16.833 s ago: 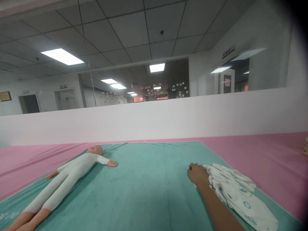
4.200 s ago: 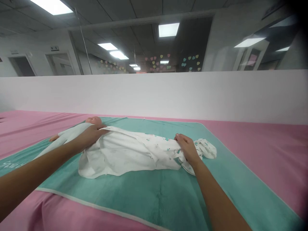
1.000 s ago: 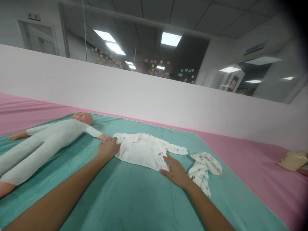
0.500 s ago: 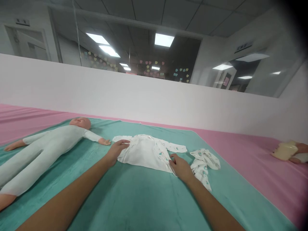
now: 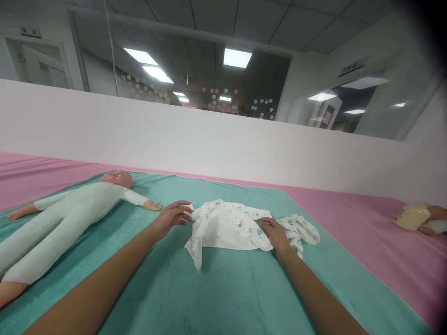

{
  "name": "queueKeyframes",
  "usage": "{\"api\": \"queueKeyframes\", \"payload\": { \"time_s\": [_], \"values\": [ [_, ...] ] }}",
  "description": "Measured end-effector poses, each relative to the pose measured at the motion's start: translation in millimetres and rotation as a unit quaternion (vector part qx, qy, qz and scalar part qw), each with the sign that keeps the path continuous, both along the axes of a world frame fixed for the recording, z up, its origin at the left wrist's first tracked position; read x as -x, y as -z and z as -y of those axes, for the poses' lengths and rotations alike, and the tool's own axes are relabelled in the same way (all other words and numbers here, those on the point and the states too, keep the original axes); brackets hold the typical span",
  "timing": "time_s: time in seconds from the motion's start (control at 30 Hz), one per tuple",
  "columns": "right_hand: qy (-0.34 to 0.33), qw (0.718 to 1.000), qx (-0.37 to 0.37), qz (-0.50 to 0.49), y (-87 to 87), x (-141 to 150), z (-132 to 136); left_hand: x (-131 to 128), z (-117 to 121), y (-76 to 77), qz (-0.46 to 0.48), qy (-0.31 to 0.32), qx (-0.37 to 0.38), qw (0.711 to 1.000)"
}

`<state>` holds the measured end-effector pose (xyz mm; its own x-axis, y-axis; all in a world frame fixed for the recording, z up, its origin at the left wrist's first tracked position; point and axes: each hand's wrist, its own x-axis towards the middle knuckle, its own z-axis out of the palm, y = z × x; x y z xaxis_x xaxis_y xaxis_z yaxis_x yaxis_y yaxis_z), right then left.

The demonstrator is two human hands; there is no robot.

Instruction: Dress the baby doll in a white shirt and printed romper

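A small white printed baby top (image 5: 225, 226) lies half folded over itself on the teal blanket (image 5: 216, 298). My left hand (image 5: 172, 217) pinches its left edge near a sleeve. My right hand (image 5: 275, 235) grips its right side, fingers closed on the cloth. Just right of that hand lies a crumpled pair of matching printed trousers (image 5: 302, 231). To the left, a baby doll (image 5: 75, 207) in a pale one-piece lies on its back, one arm stretched toward my left hand.
The blanket lies on a pink sheet (image 5: 380, 242) bounded by a low white wall (image 5: 223, 144). At the far right edge another person's hand (image 5: 431, 221) rests by a cream object (image 5: 412, 217). Glass panels and ceiling lights stand beyond.
The top lay flat and open half a second ago; now its front has been turned over and bunched. My right hand moved right along its edge, my left stays at the left sleeve.
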<state>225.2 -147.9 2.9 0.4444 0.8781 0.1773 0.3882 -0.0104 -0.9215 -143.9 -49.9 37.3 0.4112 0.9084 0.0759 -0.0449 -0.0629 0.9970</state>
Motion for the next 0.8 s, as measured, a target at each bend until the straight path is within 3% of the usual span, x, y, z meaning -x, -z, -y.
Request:
{"api": "queueKeyframes", "payload": {
  "time_s": [0.07,0.13,0.2,0.3,0.37,0.47,0.6,0.7,0.8],
  "values": [
    [0.005,1.0,0.011,0.017,-1.0,3.6,1.4,6.4,-15.8,14.6,-0.177,-0.134,-0.09,0.971],
    [0.0,0.999,0.021,0.043,-1.3,6.6,1.4,14.7,-29.3,26.2,-0.33,-0.206,-0.195,0.9],
    [-0.016,0.997,0.031,0.067,-1.3,9.0,1.3,20.8,-36.8,32.4,-0.415,-0.237,-0.266,0.837],
    [-0.037,0.995,0.039,0.083,-2.0,11.5,2.0,23.4,-38.4,34.5,-0.477,-0.26,-0.29,0.788],
    [-0.046,0.994,0.042,0.087,-2.6,12.6,2.9,24.4,-38.8,35.0,-0.502,-0.258,-0.269,0.781],
    [-0.058,0.993,0.047,0.096,-2.5,13.4,3.6,31.7,-45.9,38.9,-0.498,-0.217,-0.237,0.805],
    [-0.079,0.989,0.058,0.11,1.8,12.4,1.2,45.8,-59.0,47.2,-0.457,-0.145,-0.299,0.825],
    [-0.091,0.988,0.065,0.107,6.0,11.5,-1.3,48.7,-58.8,47.9,-0.47,-0.151,-0.327,0.806],
    [-0.106,0.987,0.062,0.103,6.8,11.9,-1.4,45.4,-49.2,40.4,-0.502,-0.163,-0.361,0.769]
  ]
}}
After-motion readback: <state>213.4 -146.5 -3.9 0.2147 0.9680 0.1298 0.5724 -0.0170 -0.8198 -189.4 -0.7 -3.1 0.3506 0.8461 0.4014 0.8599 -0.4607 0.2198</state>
